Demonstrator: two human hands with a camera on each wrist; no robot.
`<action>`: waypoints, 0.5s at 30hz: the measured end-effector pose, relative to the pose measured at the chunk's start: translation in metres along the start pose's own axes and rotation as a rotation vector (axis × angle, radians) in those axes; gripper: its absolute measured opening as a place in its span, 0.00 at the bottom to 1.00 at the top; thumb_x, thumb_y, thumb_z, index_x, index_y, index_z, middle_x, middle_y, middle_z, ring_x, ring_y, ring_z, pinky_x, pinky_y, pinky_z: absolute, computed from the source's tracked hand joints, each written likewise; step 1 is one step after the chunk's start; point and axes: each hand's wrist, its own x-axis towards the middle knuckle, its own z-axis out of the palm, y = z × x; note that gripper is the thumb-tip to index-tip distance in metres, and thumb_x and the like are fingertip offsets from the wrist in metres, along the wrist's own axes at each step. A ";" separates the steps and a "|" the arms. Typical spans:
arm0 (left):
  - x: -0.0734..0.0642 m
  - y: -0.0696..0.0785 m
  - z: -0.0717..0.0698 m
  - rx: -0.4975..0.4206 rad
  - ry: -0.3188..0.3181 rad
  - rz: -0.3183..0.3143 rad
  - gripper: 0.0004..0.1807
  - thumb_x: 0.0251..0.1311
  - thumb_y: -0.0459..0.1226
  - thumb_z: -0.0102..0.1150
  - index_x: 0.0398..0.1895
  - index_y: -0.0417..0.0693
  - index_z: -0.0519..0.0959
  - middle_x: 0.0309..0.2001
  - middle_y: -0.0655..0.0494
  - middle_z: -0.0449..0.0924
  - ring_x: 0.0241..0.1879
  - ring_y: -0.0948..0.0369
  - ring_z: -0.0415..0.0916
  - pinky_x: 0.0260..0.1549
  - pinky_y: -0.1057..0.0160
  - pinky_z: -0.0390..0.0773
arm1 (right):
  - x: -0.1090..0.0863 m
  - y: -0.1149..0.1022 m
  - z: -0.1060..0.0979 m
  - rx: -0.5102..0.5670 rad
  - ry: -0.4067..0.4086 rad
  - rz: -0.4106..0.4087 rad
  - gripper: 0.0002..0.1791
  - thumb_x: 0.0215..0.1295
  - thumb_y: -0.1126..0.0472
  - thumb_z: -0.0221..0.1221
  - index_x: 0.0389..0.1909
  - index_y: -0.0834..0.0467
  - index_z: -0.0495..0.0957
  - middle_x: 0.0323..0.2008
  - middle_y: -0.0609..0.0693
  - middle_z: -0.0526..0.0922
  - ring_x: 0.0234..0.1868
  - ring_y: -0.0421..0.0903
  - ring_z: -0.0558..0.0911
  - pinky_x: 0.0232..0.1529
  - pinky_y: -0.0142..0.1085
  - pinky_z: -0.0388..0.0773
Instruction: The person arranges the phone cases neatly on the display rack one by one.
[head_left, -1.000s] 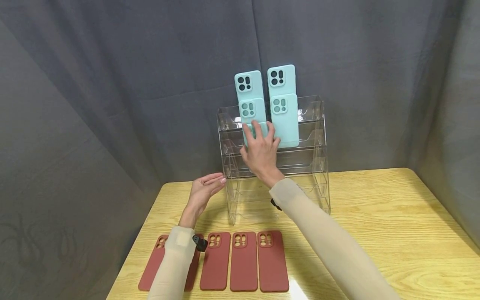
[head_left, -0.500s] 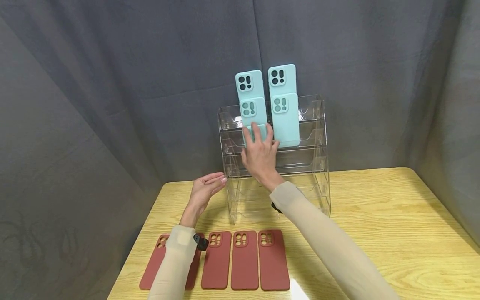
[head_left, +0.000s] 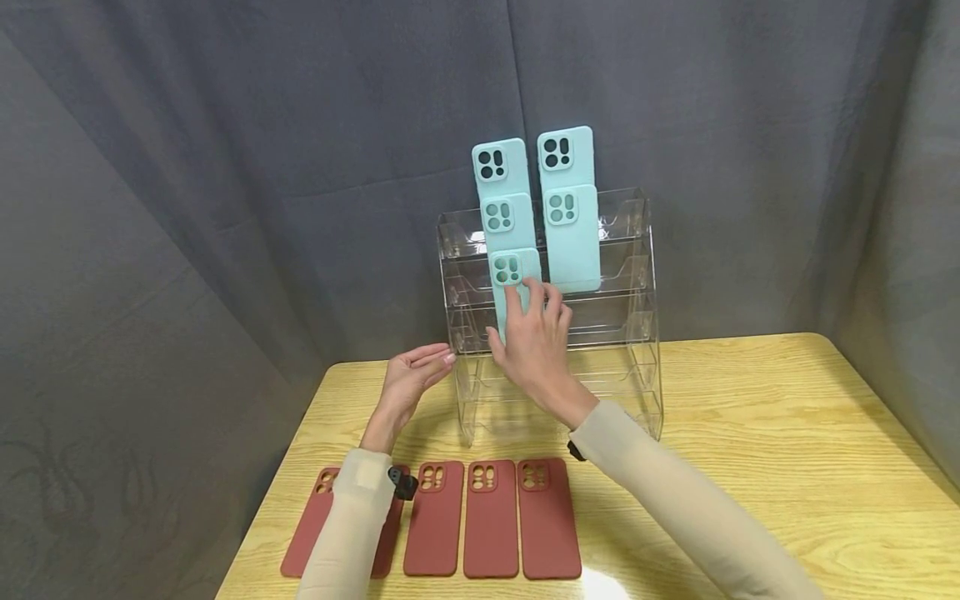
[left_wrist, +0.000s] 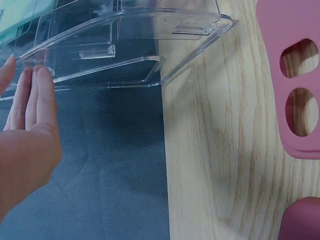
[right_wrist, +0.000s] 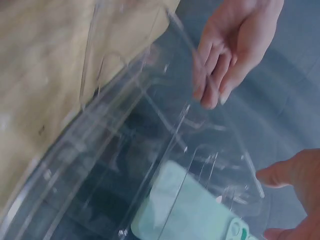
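Note:
A clear tiered display rack (head_left: 558,333) stands on the table. My left hand (head_left: 405,385) holds its left front edge, thumb on one side and straight fingers on the other. Several mint phone cases stand in the rack; the lowest on the left (head_left: 516,267) is partly hidden by my right hand (head_left: 538,346). That hand hovers in front of this case with fingers loosely bent. In the right wrist view, its thumb (right_wrist: 277,172) is apart from the mint case (right_wrist: 190,202); whether the other fingertips touch it cannot be told. Right of it stands another mint case (head_left: 572,246).
Several red phone cases (head_left: 491,533) lie in a row at the table's front, some partly covered by my left forearm. The wooden table (head_left: 787,467) extends to the right. A grey curtain (head_left: 337,167) hangs behind and beside it.
My right hand has let go of the lower left mint case and drawn back down and to the right, baring the case's camera cutouts. My left hand stays put.

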 end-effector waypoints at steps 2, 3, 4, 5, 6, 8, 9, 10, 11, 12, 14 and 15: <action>0.000 0.000 0.000 -0.003 0.002 0.001 0.23 0.67 0.33 0.69 0.64 0.35 0.80 0.63 0.39 0.83 0.53 0.61 0.89 0.66 0.54 0.83 | -0.012 -0.001 -0.004 0.035 -0.011 -0.019 0.32 0.65 0.53 0.71 0.65 0.63 0.75 0.64 0.65 0.73 0.61 0.66 0.74 0.50 0.57 0.77; 0.000 -0.001 0.000 -0.006 0.004 0.002 0.23 0.67 0.32 0.69 0.64 0.35 0.80 0.62 0.39 0.84 0.53 0.61 0.89 0.66 0.55 0.83 | -0.018 -0.001 -0.006 0.051 -0.018 -0.029 0.30 0.65 0.53 0.70 0.64 0.63 0.76 0.63 0.65 0.74 0.58 0.65 0.75 0.48 0.55 0.78; 0.000 -0.001 0.000 -0.010 0.005 0.004 0.23 0.67 0.32 0.69 0.64 0.34 0.80 0.62 0.39 0.84 0.52 0.61 0.89 0.65 0.56 0.84 | -0.025 -0.002 -0.007 0.067 -0.027 -0.039 0.29 0.65 0.54 0.70 0.63 0.63 0.76 0.61 0.64 0.76 0.57 0.64 0.77 0.46 0.54 0.78; 0.000 -0.001 0.000 -0.014 0.006 0.006 0.23 0.67 0.32 0.69 0.64 0.34 0.80 0.62 0.39 0.84 0.52 0.61 0.89 0.64 0.57 0.85 | -0.032 -0.002 -0.009 0.082 -0.040 -0.047 0.29 0.65 0.54 0.69 0.62 0.63 0.77 0.59 0.64 0.77 0.55 0.63 0.78 0.45 0.53 0.79; 0.000 -0.001 0.001 -0.013 0.007 0.007 0.23 0.68 0.32 0.69 0.64 0.34 0.80 0.62 0.39 0.84 0.51 0.62 0.89 0.63 0.58 0.85 | -0.039 -0.002 -0.010 0.094 -0.059 -0.053 0.28 0.65 0.54 0.69 0.61 0.63 0.78 0.57 0.63 0.79 0.53 0.62 0.79 0.44 0.52 0.80; -0.001 -0.001 0.001 -0.018 0.006 0.012 0.23 0.68 0.31 0.69 0.64 0.33 0.79 0.62 0.39 0.84 0.51 0.63 0.89 0.63 0.58 0.85 | -0.054 -0.002 -0.010 0.110 -0.106 -0.055 0.26 0.65 0.54 0.69 0.60 0.63 0.78 0.53 0.61 0.80 0.51 0.60 0.80 0.45 0.52 0.81; -0.001 0.000 0.001 -0.020 0.004 0.014 0.23 0.68 0.31 0.69 0.64 0.33 0.79 0.62 0.39 0.84 0.51 0.63 0.89 0.63 0.58 0.85 | -0.062 -0.002 -0.011 0.116 -0.139 -0.050 0.25 0.66 0.54 0.69 0.59 0.63 0.79 0.51 0.60 0.81 0.50 0.60 0.80 0.45 0.52 0.82; -0.001 0.000 0.001 -0.017 0.002 0.014 0.23 0.68 0.32 0.69 0.65 0.33 0.79 0.62 0.40 0.84 0.51 0.63 0.89 0.63 0.59 0.85 | -0.070 -0.001 -0.011 0.120 -0.174 -0.044 0.25 0.66 0.54 0.69 0.58 0.62 0.79 0.50 0.59 0.81 0.49 0.59 0.80 0.45 0.53 0.82; -0.001 0.000 0.001 -0.016 0.001 0.013 0.23 0.68 0.32 0.68 0.65 0.33 0.79 0.62 0.40 0.84 0.50 0.64 0.89 0.63 0.59 0.85 | -0.078 0.000 -0.012 0.124 -0.209 -0.036 0.24 0.66 0.53 0.69 0.58 0.62 0.79 0.49 0.58 0.82 0.49 0.59 0.79 0.46 0.53 0.82; 0.000 0.000 0.001 -0.014 0.000 0.012 0.23 0.68 0.32 0.68 0.65 0.33 0.79 0.62 0.40 0.84 0.50 0.64 0.89 0.63 0.59 0.85 | -0.087 0.000 -0.012 0.126 -0.245 -0.028 0.24 0.66 0.53 0.69 0.58 0.61 0.79 0.49 0.57 0.82 0.50 0.58 0.79 0.45 0.52 0.81; 0.000 -0.001 0.001 -0.018 -0.001 0.009 0.23 0.68 0.31 0.68 0.64 0.33 0.79 0.62 0.40 0.84 0.50 0.64 0.89 0.62 0.60 0.86 | -0.103 0.002 -0.012 0.124 -0.310 -0.015 0.23 0.66 0.52 0.69 0.57 0.60 0.80 0.49 0.56 0.82 0.51 0.58 0.79 0.44 0.52 0.81; 0.000 -0.001 0.001 -0.018 -0.002 0.007 0.23 0.68 0.31 0.68 0.64 0.33 0.79 0.62 0.40 0.85 0.50 0.64 0.90 0.61 0.61 0.87 | -0.111 0.003 -0.012 0.119 -0.336 -0.011 0.23 0.66 0.52 0.70 0.57 0.59 0.80 0.50 0.56 0.82 0.51 0.58 0.79 0.43 0.52 0.81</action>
